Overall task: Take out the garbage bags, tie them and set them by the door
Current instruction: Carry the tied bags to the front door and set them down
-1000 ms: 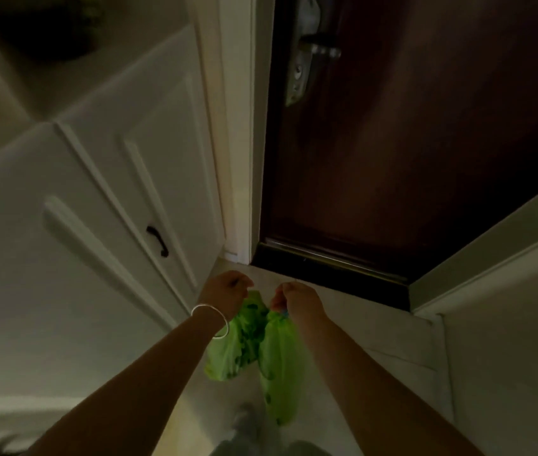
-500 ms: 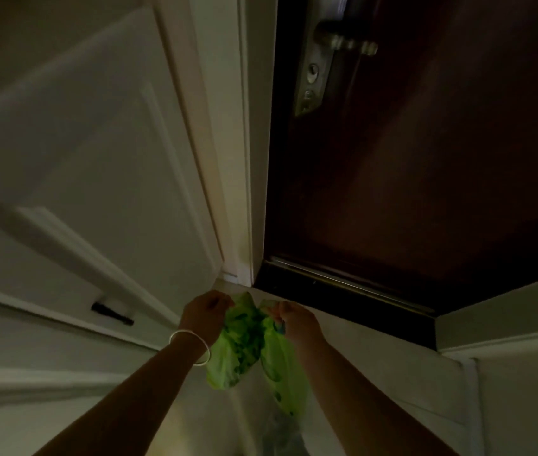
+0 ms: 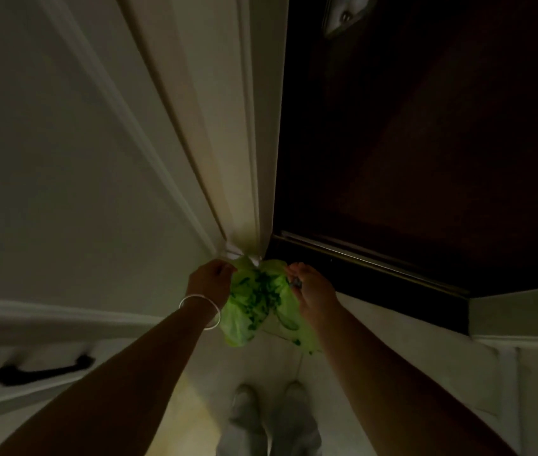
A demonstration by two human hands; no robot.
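No legible text, label, brand, number or sign is showing anywhere in the dim view; the dark green print on the bag [image 3: 254, 297] is appearing only as blurred, unreadable marks.

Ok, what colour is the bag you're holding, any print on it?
The thin plastic garbage bag is light green with dark green print, clearest in the head view.
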